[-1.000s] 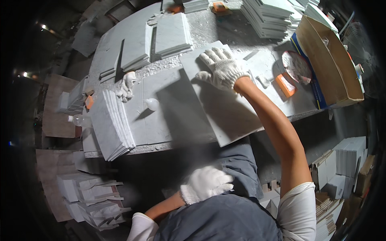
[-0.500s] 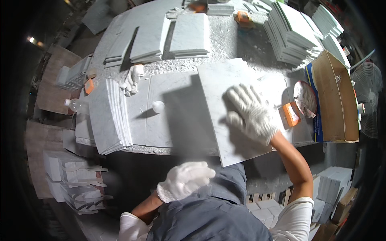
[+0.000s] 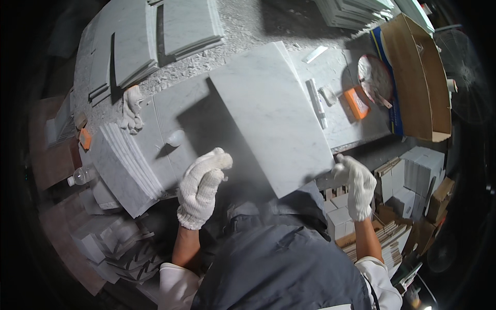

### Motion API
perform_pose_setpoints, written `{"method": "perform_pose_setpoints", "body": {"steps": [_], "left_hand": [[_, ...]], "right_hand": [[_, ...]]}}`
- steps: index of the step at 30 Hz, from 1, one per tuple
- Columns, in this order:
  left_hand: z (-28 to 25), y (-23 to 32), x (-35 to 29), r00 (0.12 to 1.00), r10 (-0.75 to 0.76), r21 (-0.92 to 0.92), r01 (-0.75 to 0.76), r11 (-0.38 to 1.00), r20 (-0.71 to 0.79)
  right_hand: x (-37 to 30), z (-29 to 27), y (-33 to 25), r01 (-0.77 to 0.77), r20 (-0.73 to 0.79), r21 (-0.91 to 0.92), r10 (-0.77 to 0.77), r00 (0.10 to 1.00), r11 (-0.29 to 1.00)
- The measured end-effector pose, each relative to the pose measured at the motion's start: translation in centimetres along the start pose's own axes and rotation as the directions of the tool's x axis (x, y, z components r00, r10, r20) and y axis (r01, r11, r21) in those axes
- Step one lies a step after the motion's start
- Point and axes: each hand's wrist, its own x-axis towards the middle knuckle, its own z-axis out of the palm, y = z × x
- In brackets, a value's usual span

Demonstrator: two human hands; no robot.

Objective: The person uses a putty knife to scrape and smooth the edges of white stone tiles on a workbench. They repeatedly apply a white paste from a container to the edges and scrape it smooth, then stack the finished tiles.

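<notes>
A large white marble slab [image 3: 271, 116] lies in the middle of the frame, tilted, its near corner sticking out past the front edge of the bench [image 3: 243, 31]. The right hand [image 3: 356, 185], in a white knit glove, sits at the slab's lower right corner, fingers curled against its edge; whether they close fully around it cannot be told. The left hand [image 3: 201, 188], gloved too, hangs loosely curled just left of the slab's near edge, over its shadow, holding nothing that shows, and whether it touches the stone cannot be told.

Under the slab lies a flat marble sheet [image 3: 170, 111] with a small round white knob [image 3: 175, 138] on it. At centre left a stack of tiles [image 3: 121, 168] leans off the bench edge, with a crumpled glove [image 3: 132, 108] just above it. More tile stacks [image 3: 155, 39] fill the upper left, on gritty stone dust. To the slab's right lie a long white strip [image 3: 316, 102], an orange block [image 3: 356, 102] and a round disc [image 3: 374, 77], and beyond them an open cardboard box [image 3: 421, 77] at the upper right. Small white blocks [image 3: 421, 173] and cartons are piled low on the right, below the bench
</notes>
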Motion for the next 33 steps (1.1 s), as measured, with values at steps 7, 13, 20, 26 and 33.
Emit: {"method": "perform_pose_setpoints", "body": {"steps": [7, 13, 20, 26, 33], "left_hand": [[1.0, 1.7, 1.2, 0.998, 0.017, 0.162, -0.007, 0.987, -0.062], [4.1, 1.2, 2.6, 0.988, -0.003, 0.205, 0.036, 0.978, -0.156], [8.2, 0.1, 3.1, 0.964, -0.028, 0.400, 0.137, 0.906, -0.266], [10.8, -0.8, 3.0, 0.909, 0.085, 0.494, 0.141, 0.858, -0.408], [14.4, -2.5, 1.2, 0.907, 0.284, 0.886, 0.168, 0.432, -0.310]], "right_hand": [[1.8, 0.5, 3.5, -0.110, 0.035, 0.122, 0.107, 0.994, 0.986], [4.2, -2.1, 4.1, -0.225, 0.353, 0.125, 0.168, 0.920, 0.966], [6.3, -5.0, 5.5, -0.281, 0.614, 0.042, 0.197, 0.764, 0.959], [9.3, -6.7, 6.3, -0.383, 0.527, 0.060, 0.297, 0.796, 0.922], [11.5, -7.0, 6.8, -0.349, 0.595, 0.042, 0.257, 0.762, 0.936]]}}
